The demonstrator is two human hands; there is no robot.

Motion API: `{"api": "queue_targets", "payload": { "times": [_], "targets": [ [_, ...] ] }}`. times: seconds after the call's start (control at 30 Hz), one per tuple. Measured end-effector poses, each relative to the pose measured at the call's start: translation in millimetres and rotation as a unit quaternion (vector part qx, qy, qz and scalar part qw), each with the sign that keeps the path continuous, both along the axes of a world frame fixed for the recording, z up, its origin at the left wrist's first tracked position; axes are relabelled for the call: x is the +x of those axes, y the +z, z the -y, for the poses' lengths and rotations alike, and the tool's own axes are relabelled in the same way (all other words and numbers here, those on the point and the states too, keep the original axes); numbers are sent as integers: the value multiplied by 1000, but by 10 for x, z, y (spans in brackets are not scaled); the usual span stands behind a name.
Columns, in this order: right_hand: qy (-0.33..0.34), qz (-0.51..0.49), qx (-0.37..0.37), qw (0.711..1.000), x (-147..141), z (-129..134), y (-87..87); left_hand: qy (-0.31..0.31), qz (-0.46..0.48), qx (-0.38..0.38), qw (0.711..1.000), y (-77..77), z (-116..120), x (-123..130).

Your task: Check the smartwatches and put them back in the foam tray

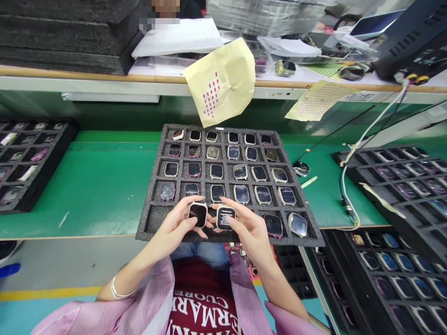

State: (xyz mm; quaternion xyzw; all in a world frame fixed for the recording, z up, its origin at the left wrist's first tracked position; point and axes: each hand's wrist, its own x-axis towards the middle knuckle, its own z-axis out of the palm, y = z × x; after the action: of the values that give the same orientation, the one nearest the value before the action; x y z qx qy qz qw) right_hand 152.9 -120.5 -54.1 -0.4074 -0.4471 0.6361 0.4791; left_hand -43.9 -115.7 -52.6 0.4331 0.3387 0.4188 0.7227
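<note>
My left hand (181, 221) grips a smartwatch body (198, 215) with a dark screen and pale frame, the thumb lying on its glass. In my right hand (246, 225) is a second smartwatch body (225, 217), whose lit screen shows white lines of text too small to read. That thumb also rests on the screen. Both watches are held side by side above the front row of a dark foam tray (148, 200). Rows of strapless watch bodies sit in the tray's compartments, among them a purple-framed watch (273, 226) and a pale-framed watch (298, 224) right of my right hand.
More foam trays with watches stand at the left (68, 135) and right. A cable (344, 181) hangs down on the right, near a green pen-like stick (309, 182). Yellow paper (226, 79) hangs from the shelf (104, 83), which holds papers, a black foam stack and a dark box.
</note>
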Motion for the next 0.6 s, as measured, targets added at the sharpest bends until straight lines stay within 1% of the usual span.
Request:
{"api": "queue_targets", "payload": {
  "times": [0.17,0.3,0.37,0.4,0.43,0.5,0.57,0.6],
  "targets": [
    [3,12,7,1000,-12,27,16,0,6,10,1000,-19,-2,12],
    [66,26,35,997,2,48,-10,33,-5,21,999,-13,-5,3],
    [100,94,77,988,4,29,-26,56,-11,29,998,1,-10,-9],
    [114,152,111,975,3,11,-26,65,-13,31,997,11,-15,-14],
    [127,220,152,955,2,-12,-17,72,-13,33,997,22,-19,-19],
    [153,349,229,896,21,-59,32,77,-17,34,996,43,-24,-23],
    [175,433,276,840,94,-83,115,76,-26,34,996,55,-21,-26],
    [173,463,288,820,156,-80,160,75,-31,34,996,56,-16,-29]
  ]
}}
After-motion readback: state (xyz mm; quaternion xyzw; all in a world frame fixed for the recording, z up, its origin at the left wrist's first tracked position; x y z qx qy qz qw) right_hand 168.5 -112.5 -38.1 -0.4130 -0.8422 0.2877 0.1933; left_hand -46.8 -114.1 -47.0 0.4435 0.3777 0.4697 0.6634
